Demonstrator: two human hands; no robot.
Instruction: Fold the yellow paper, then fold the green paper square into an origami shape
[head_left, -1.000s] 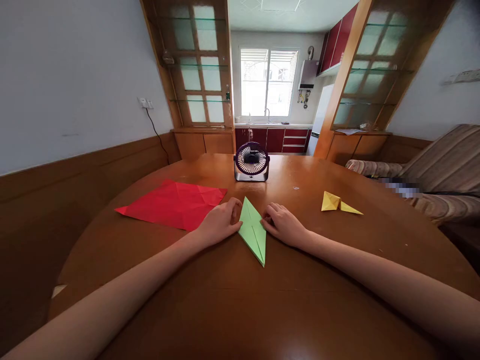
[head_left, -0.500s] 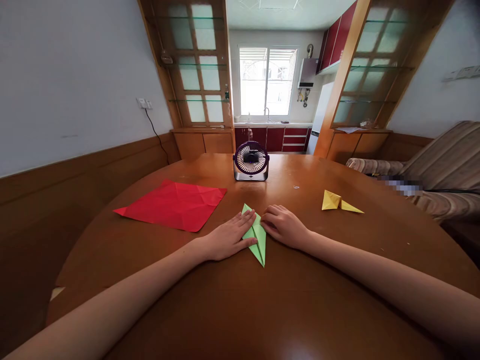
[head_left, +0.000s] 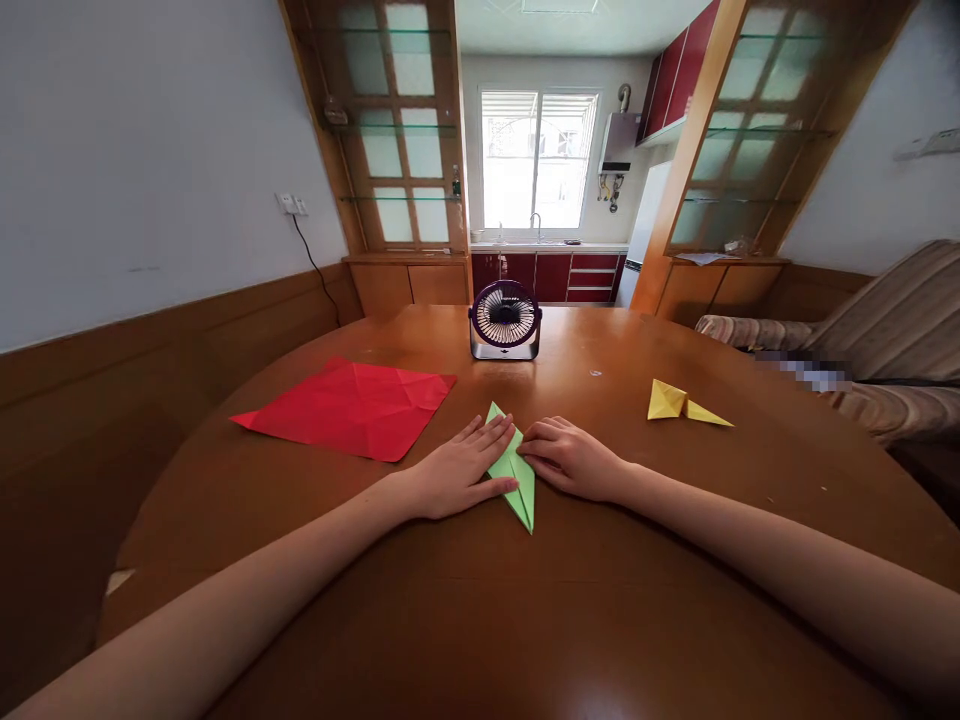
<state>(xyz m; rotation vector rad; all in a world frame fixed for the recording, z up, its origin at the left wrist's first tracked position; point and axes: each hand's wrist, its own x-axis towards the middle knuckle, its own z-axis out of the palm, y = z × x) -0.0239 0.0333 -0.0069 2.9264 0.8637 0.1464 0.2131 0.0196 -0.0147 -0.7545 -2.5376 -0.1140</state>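
Observation:
A piece of folded green paper (head_left: 522, 482), a narrow diamond with a crease down its middle, lies flat on the wooden table (head_left: 480, 620). Across its left side rests my left hand (head_left: 466, 466), palm down and fingers stretched out, with the thumb lower on the paper. My right hand (head_left: 567, 458) is at the right edge of the paper, its fingers curled and pinched together on that edge. Part of the paper is hidden under both hands.
Creased red paper (head_left: 345, 410) lies to the left. A folded yellow paper piece (head_left: 667, 402) is at the right. Beyond my hands stands a small purple desk fan (head_left: 505, 318). A striped armchair (head_left: 900, 330) stands beyond the table's right edge.
My right hand's fingers have shifted slightly down along the paper's right edge. My left hand stays flat on the paper. The whole view has shifted a little.

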